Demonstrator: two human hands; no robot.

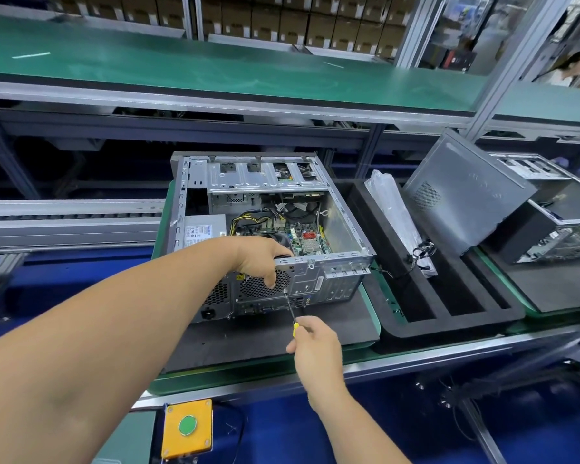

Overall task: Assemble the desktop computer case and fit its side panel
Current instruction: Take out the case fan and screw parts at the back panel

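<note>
Open computer case (268, 229) lies mid-pallet (265, 343). Left hand (262, 259) curls over its rear top edge; right hand (310, 343) pinches screwdriver (290, 311), tip at rear screw. Risk: angled tip slips, strips screw. Side panel (462, 192) leans well apart, off right edge.

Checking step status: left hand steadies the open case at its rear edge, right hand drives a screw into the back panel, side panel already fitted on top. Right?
Not quite. The head view shows the case open on top; the side panel leans beside it to the right, unfitted. The rest holds: left hand grips the rear edge, right hand holds the screwdriver at the back panel.
</note>
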